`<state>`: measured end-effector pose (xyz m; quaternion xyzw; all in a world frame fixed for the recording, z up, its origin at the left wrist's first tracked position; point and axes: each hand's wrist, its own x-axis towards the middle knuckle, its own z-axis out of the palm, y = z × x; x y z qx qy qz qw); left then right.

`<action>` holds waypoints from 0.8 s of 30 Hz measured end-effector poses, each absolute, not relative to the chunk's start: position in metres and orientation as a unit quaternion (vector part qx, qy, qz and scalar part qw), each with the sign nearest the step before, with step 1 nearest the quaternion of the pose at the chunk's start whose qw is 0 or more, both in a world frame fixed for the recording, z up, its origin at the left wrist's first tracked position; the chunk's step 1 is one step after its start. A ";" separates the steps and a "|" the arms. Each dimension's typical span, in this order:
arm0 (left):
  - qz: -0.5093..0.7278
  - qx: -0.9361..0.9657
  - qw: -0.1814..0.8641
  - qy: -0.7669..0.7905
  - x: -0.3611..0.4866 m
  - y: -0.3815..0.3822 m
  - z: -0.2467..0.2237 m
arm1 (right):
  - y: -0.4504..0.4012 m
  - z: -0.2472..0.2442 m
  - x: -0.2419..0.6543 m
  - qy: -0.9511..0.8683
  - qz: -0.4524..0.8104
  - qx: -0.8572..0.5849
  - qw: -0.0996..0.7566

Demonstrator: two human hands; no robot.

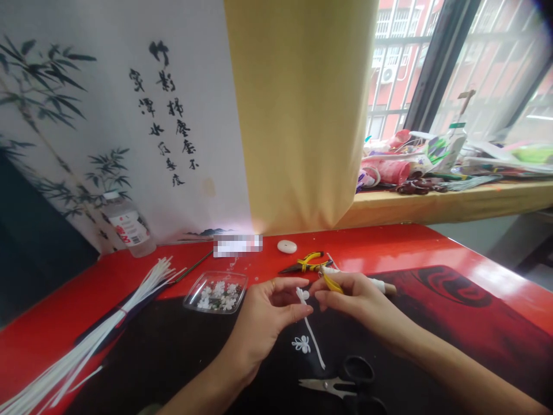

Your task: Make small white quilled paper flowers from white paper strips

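My left hand [264, 314] pinches a small white looped cord flower [304, 294] between thumb and fingers. A white cord tail [314, 341] hangs from it down toward the black mat. Close on its right, my right hand [367, 300] is closed around a yellow-handled tool [333, 283]; its working end is mostly hidden by the fingers, so I cannot tell its exact kind. Below the hands a second white looped flower [301, 344] lies on the mat. Nearer to me rest black-handled scissors [332, 385], blades pointing left.
A clear dish [190, 302] of white flowers sits left of my hands. Beyond them lie yellow-and-black pliers [309, 263], a white oval object [287, 246] and a white-wound roll [380, 286]. White strips [116, 323] and a bottle [129, 225] stand at left; clutter fills the sill [453, 199].
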<state>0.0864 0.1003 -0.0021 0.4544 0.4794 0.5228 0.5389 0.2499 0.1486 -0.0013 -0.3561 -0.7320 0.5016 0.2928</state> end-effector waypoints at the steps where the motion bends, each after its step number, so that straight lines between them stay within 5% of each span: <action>1: 0.518 0.466 0.533 0.481 0.087 0.100 -0.002 | 0.148 -0.001 0.250 -0.732 0.507 -0.349 0.292; 24: 0.559 0.410 0.550 0.466 0.079 0.109 -0.009 | 0.149 -0.005 0.248 -0.722 0.546 -0.335 0.260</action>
